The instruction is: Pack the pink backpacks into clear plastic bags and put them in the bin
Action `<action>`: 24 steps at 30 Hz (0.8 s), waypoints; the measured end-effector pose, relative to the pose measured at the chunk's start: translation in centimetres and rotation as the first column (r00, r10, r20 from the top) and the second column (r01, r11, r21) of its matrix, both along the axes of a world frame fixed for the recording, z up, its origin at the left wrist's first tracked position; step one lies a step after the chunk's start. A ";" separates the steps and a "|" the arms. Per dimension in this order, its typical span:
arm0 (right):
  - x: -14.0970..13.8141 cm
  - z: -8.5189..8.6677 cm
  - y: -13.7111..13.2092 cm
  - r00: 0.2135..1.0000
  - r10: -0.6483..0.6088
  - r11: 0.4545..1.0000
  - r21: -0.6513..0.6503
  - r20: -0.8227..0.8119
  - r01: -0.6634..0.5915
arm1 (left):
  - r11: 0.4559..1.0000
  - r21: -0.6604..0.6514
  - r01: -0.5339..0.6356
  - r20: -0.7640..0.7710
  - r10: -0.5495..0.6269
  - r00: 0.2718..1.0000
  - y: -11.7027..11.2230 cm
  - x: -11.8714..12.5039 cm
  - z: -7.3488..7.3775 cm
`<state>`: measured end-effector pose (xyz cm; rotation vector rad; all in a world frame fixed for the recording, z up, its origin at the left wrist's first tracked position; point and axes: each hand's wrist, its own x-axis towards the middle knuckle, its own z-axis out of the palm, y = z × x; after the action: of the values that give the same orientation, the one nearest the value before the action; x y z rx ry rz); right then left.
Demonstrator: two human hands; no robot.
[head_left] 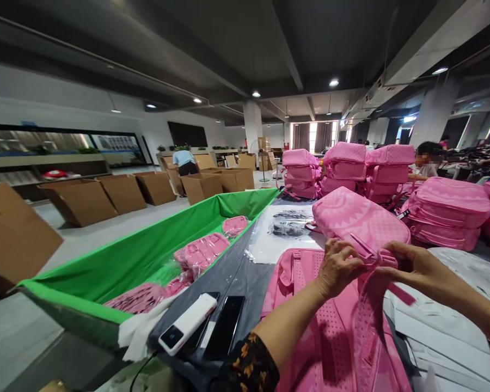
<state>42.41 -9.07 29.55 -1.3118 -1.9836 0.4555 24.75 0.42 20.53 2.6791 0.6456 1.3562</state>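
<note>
Pink backpack [330,326] lies on the bench [255,280], straps uppermost. Left sleeve [251,362] is close to the black phone [226,326]; a sideways sweep could knock the phone. Left fingers [346,256] and right fingers [393,271] pinch the shoulder strap [371,307]; uneven pull could twist it, a loosened pinch drop it. Just beyond, a second backpack [359,218] could shift if pushed. Farther off, stacked backpacks [345,169] could topple if jostled.
</note>
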 end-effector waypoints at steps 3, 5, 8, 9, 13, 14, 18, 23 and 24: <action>0.8 -0.7 1.3 0.999 -0.030 0.997 0.079 0.041 0.027 | 0.968 -0.249 0.017 -0.045 -0.029 0.999 -1.8 -1.5 -1.1; 0.9 -1.6 3.2 0.996 -0.066 0.987 0.153 0.055 0.057 | 0.834 -0.545 0.083 0.051 -0.065 0.997 -3.9 -2.1 -2.7; 0.5 -4.1 7.1 0.998 -0.048 0.988 0.146 0.051 0.040 | 0.442 -0.835 0.327 0.330 -0.073 0.941 -8.2 -3.0 -5.6; 0.3 -5.3 8.5 0.997 -0.036 0.993 0.118 0.066 0.028 | 0.335 -0.861 0.383 0.388 -0.055 0.920 -9.8 -3.5 -6.5; -0.4 -10.8 13.3 0.975 0.003 1.000 0.008 0.220 -0.005 | 0.361 -0.908 0.211 0.146 -0.198 0.969 -14.9 -6.7 -8.0; -0.4 -12.1 14.1 0.969 0.004 1.000 0.010 0.248 -0.007 | 0.438 -0.892 0.110 0.003 -0.238 0.971 -15.1 -7.7 -7.7; 0.3 -16.0 16.5 0.949 0.015 0.999 0.036 0.314 -0.027 | 0.708 -0.624 -0.330 -0.306 0.167 0.937 -9.4 -11.0 -4.8; 1.1 -18.7 16.7 0.961 0.059 0.990 0.110 0.271 -0.091 | 0.621 -0.433 -0.653 -0.359 0.546 0.757 3.7 -11.2 -4.4; 1.2 -19.2 16.3 0.974 0.047 0.988 0.132 0.220 -0.077 | 0.644 -0.430 -0.633 -0.348 0.529 0.774 5.3 -10.8 -5.3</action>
<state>43.58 7.28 10.36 -1.2581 -2.1978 0.2048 13.99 5.71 15.27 2.2103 1.7486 0.7901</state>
